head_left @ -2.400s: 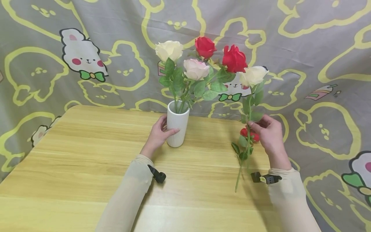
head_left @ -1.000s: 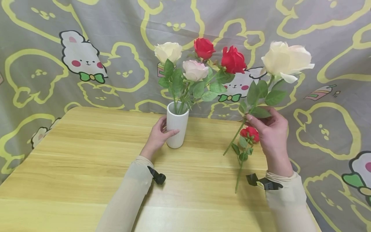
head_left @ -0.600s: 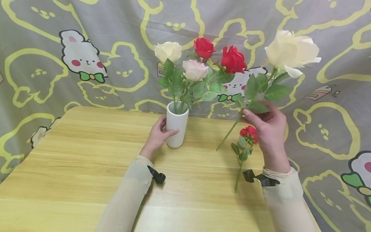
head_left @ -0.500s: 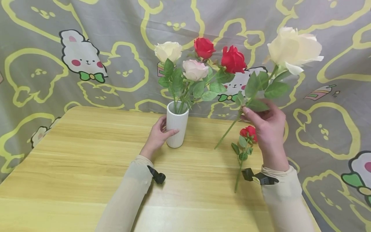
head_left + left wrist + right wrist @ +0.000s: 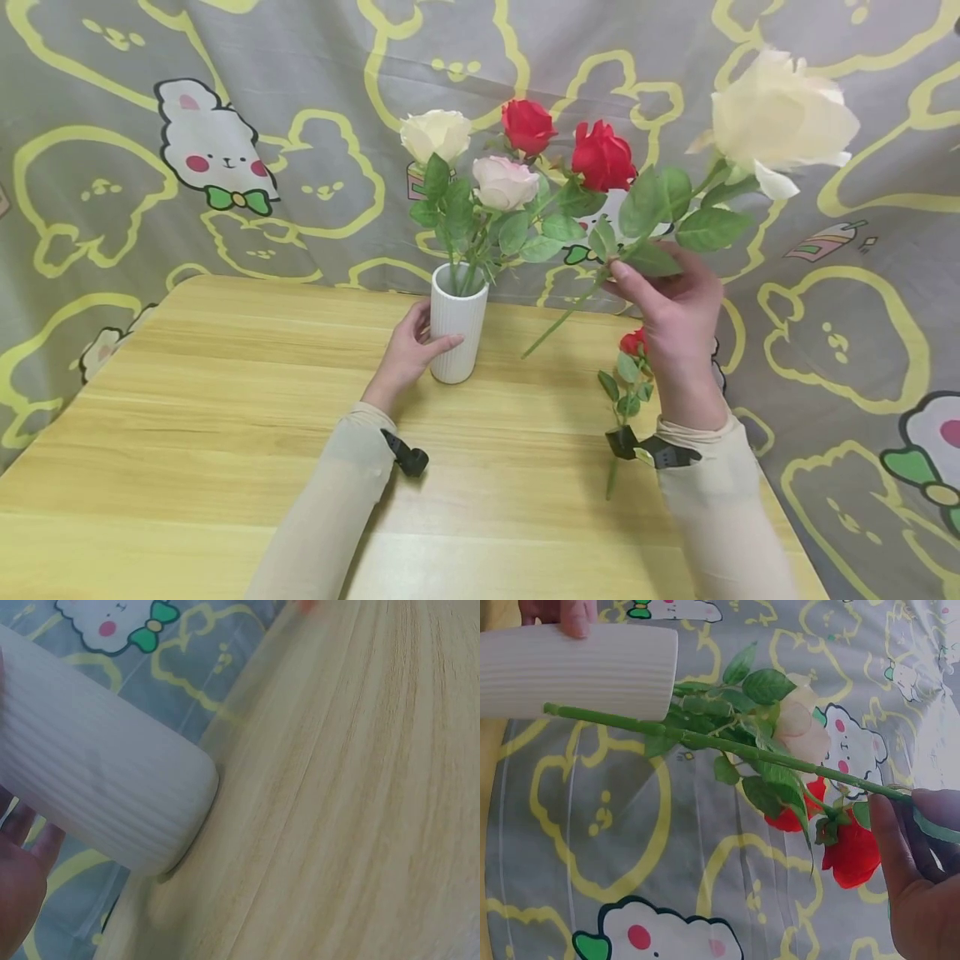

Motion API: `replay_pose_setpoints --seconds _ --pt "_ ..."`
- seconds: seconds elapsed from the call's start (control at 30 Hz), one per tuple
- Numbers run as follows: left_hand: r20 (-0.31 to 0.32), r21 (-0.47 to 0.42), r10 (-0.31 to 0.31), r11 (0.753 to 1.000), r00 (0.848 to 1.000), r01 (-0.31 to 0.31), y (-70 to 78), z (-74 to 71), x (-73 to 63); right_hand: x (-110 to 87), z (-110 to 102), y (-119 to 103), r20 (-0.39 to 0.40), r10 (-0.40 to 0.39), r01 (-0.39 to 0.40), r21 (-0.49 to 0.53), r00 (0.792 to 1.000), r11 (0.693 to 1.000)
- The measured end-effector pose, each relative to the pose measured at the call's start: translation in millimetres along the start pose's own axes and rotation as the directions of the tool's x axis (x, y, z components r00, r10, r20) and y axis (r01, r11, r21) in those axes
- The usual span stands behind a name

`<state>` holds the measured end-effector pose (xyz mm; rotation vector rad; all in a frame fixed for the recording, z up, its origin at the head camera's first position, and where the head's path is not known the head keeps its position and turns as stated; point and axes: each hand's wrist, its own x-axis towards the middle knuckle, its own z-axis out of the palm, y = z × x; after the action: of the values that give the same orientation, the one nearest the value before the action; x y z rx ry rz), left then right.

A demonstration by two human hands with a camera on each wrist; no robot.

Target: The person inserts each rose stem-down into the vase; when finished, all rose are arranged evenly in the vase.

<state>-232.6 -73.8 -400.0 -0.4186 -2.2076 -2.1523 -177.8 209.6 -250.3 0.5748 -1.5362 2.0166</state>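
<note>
A white ribbed vase (image 5: 459,333) stands upright on the table, holding a cream rose (image 5: 436,136), a pale pink rose (image 5: 506,182) and two red roses (image 5: 603,157). My left hand (image 5: 408,350) grips its left side, thumb across the front; the left wrist view shows the vase base (image 5: 172,817) on the wood. My right hand (image 5: 675,321) pinches the stem of another cream rose (image 5: 783,117) in the air. That stem (image 5: 705,741) slants down left, its cut end apart from the vase in the head view. Beneath my right hand lies a red rose (image 5: 632,342), partly hidden.
The wooden table (image 5: 225,400) carries the vase and the lying rose. Behind it hangs a grey curtain (image 5: 315,50) with yellow outlines and rabbit prints, close to the table's back edge. Black straps with small cameras (image 5: 408,457) sit on both wrists.
My right hand has lifted the cream rose and moved left, tilting it so the bloom leans right and the stem end points toward the vase. My left hand stays on the vase.
</note>
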Motion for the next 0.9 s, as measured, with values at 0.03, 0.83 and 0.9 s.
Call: replay_pose_setpoints --seconds 0.03,0.83,0.9 --pt "0.0 0.002 -0.002 1.0 1.0 0.002 0.4 0.0 -0.2 0.2 1.8 -0.2 0.002 -0.001 0.001 0.0 1.0 1.0" --pt "-0.005 -0.007 0.007 1.0 1.0 -0.007 -1.1 0.2 -0.2 20.6 52.9 -15.0 -0.036 -0.137 0.139 0.073 0.99 0.988" --pt "-0.003 -0.011 0.011 1.0 1.0 -0.011 -1.5 0.2 -0.3 22.6 58.7 -16.5 -0.039 -0.128 0.131 0.11 0.991 0.985"
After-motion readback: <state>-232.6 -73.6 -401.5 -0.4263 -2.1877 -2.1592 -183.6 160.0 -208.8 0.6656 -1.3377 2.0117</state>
